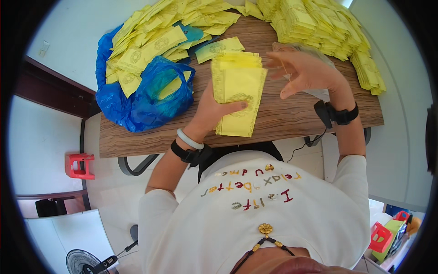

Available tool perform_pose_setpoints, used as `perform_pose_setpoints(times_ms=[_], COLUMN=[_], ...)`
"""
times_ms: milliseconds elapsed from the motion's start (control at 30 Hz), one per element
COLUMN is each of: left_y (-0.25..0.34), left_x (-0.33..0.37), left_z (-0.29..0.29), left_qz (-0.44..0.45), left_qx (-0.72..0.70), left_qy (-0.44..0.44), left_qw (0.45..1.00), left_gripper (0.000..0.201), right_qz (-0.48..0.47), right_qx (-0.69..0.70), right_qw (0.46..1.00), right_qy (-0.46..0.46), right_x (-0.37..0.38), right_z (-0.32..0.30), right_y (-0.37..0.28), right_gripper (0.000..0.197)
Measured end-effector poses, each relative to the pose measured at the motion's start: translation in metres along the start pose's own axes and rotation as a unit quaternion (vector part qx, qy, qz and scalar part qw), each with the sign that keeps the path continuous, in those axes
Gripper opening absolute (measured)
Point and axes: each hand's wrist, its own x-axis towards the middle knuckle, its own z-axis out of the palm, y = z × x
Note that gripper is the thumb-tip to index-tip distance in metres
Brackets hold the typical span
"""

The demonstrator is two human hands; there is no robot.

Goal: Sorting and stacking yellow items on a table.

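Note:
My left hand [214, 107] grips a thick stack of yellow paper sheets [238, 91] upright above the wooden table [292, 114], thumb across the front sheet. My right hand [303, 71] hovers just right of the stack with fingers spread; a thin rubber band looks stretched between its fingers, though it is too fine to be sure. Both wrists carry black bands, and the left also has a pale bangle.
A blue plastic bag [146, 98] with yellow sheets inside lies at the table's left. Loose yellow sheets [155, 41] cover the far left; bundled yellow stacks [324, 27] fill the far right. A red stool [80, 165] and a fan [84, 262] stand on the floor.

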Motion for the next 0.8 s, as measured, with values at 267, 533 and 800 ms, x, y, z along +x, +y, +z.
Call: perform_pose_setpoints(times_ms=[267,533,800], left_y=[-0.028,-0.048,-0.060], left_x=[0.036,0.060,0.068], left_z=[0.011,0.022,-0.001], left_qz=[0.149,0.200,0.123], left_qx=[0.249,0.327,0.312], left_qy=[-0.003,0.034,-0.064], left_qw=[0.957,0.923,0.940], left_gripper=[0.092,0.097,0.096], right_qz=[-0.047,0.000,-0.060], right_qx=[-0.315,-0.296,-0.363], right_qw=[0.939,0.952,0.928], right_qy=[0.130,0.080,0.066], right_x=[-0.006,0.020,0.044], right_z=[0.031,0.032,0.038], right_y=[-0.050,-0.043,-0.021], right_gripper=[0.121,0.112,0.090])
